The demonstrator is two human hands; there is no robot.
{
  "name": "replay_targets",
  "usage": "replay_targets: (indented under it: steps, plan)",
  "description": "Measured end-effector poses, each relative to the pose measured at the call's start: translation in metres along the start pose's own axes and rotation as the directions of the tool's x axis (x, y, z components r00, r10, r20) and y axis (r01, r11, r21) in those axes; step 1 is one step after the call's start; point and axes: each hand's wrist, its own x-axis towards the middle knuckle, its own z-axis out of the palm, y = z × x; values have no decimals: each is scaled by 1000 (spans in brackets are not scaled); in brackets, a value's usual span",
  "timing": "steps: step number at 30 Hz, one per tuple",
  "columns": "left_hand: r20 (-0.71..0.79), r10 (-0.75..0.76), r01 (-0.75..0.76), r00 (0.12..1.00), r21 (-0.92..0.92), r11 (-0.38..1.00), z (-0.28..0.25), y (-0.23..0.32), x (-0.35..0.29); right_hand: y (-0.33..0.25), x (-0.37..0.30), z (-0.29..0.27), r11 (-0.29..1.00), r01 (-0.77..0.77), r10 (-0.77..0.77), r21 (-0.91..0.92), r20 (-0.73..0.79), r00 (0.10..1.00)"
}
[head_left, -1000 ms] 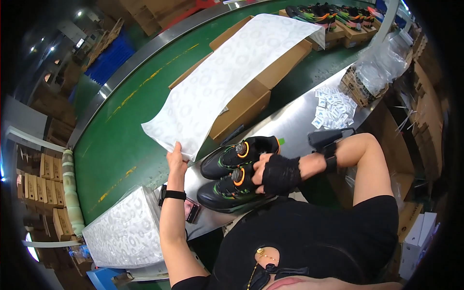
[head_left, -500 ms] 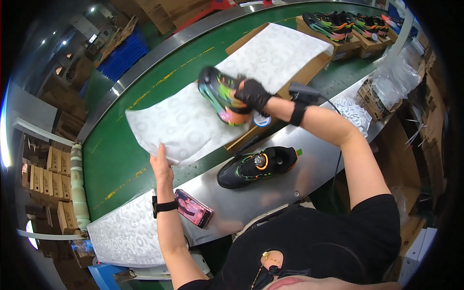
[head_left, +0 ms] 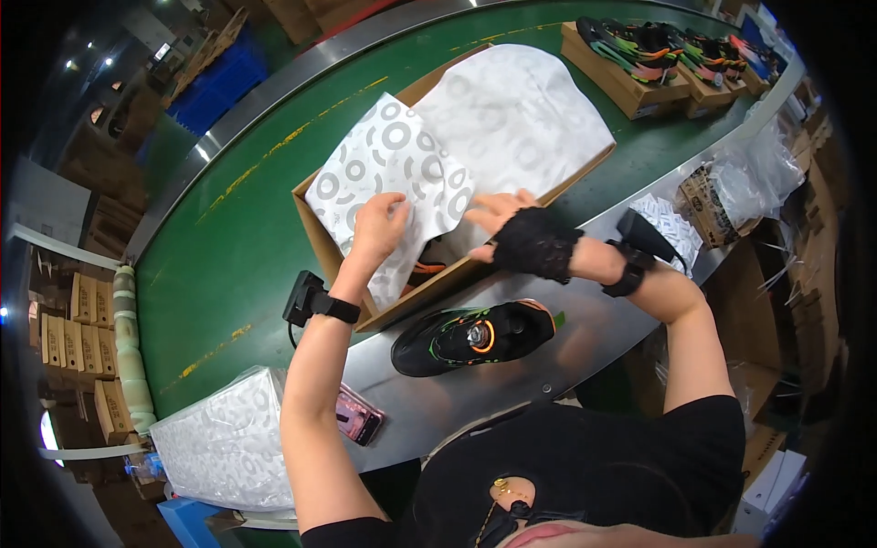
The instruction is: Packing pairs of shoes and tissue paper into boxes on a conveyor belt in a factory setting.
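Observation:
My left hand (head_left: 376,230) rests on the left side of a sheet of tissue paper (head_left: 388,137) with grey ring prints, fingers bent and slightly apart. The sheet is folded over inside a brown cardboard shoebox (head_left: 322,242). My right hand (head_left: 525,236), in a black fingerless glove, is over the box's near side with fingers spread, holding nothing. Between the hands, a black and orange bit of a shoe (head_left: 425,270) shows under the paper; the rest is hidden. A black sneaker (head_left: 470,338) with green and orange trim lies on the metal ledge, near side of the box.
A phone (head_left: 359,416) lies on the metal ledge (head_left: 438,420) beside my left forearm. A stack of wrapped tissue paper (head_left: 224,447) is at the near left. Open boxes with sneakers (head_left: 630,50) stand far right on the green belt (head_left: 215,292). Small white packets (head_left: 665,226) lie at right.
The sneaker from my right hand is gone from it; a shoe part shows in the box. The paper's left part is now folded in over the box. Both hands have come together over it.

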Motion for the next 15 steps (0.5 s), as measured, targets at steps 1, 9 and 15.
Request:
replay_targets:
  steps: [1,9,15]
  plan:
    - [-3,257,-236,966,385,892,4,-2,1,11,-9,5,998,-6,-2,-58,-138,990]
    - [298,-394,-92,869,881,464,26,39,3,17,-48,1,909,412,-320,66,-525,789]
    - [244,-152,-94,958,766,636,6,12,-43,-12,-106,21,850,513,-508,118,-75,858]
